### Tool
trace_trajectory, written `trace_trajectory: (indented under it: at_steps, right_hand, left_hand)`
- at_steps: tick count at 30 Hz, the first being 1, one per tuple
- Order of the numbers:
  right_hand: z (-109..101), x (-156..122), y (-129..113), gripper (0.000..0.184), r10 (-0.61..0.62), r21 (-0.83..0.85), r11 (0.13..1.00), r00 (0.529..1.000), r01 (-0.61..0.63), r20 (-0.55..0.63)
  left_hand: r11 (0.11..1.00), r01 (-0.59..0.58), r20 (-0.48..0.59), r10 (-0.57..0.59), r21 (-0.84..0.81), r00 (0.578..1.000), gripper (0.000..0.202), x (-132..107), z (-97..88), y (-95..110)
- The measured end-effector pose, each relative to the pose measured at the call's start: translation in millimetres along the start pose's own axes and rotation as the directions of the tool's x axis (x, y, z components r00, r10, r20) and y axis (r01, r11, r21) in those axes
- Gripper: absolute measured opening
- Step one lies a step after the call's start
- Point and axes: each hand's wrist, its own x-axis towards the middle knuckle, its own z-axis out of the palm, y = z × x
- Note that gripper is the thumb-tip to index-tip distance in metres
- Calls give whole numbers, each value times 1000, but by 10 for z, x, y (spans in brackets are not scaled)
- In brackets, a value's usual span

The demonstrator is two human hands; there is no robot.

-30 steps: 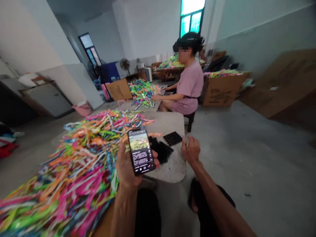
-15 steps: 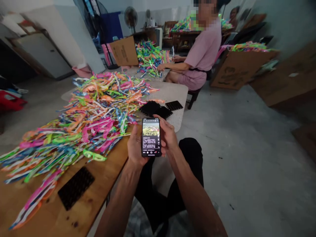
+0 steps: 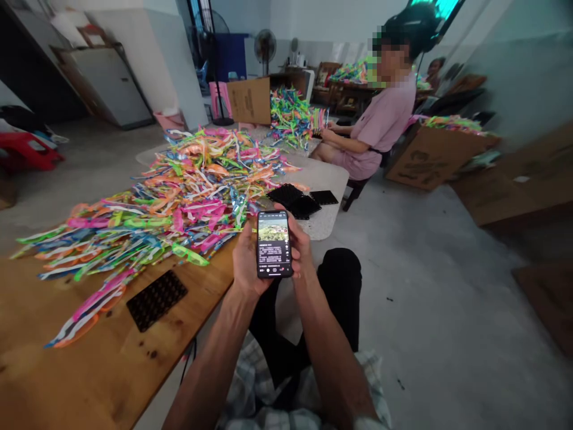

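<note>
A black smartphone (image 3: 274, 243) with a lit screen is upright in front of me, held by both hands. My left hand (image 3: 245, 263) wraps its left edge and back. My right hand (image 3: 301, 246) grips its right edge, fingers curled behind the top. Both are just off the edge of the wooden table (image 3: 111, 364), above my lap. To the left, a large heap of colourful plastic strips (image 3: 179, 197) covers the table.
A black perforated tray (image 3: 156, 299) lies on the table near me; more black trays (image 3: 296, 200) rest on the pale tabletop beyond. A person in a pink shirt (image 3: 382, 128) sits working at the far table. Cardboard boxes (image 3: 432, 156) stand at right on the concrete floor.
My right hand left the table's edge and joined the left on the phone. The phone came down nearer my lap, and my view dropped and shifted.
</note>
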Motion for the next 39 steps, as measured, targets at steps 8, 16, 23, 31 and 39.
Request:
trace_trajectory:
  at_steps: [8,16,23,31,39]
  right_hand:
    - [-10,13,83,60,-95,241,968,991,68,99]
    - [32,-78,45,41,-175,208,965,983,160,59]
    - [61,-222,-86,52,-225,-34,974,970,223,-86]
    - [-135,-301,-70,52,-167,-18,986,962,167,-218]
    - [-523,-429,-48,51,-217,113,963,950,246,-224]
  left_hand:
    - [994,-81,70,76,77,995,74,-76,162,-15]
    - [985,-85,120,67,151,991,79,-79,248,-108]
    - [990,-56,69,48,127,996,77,8,283,-210]
    - [998,-22,-64,26,65,998,70,169,263,-314]
    - [990,130,-106,-124,47,987,79,425,178,-516]
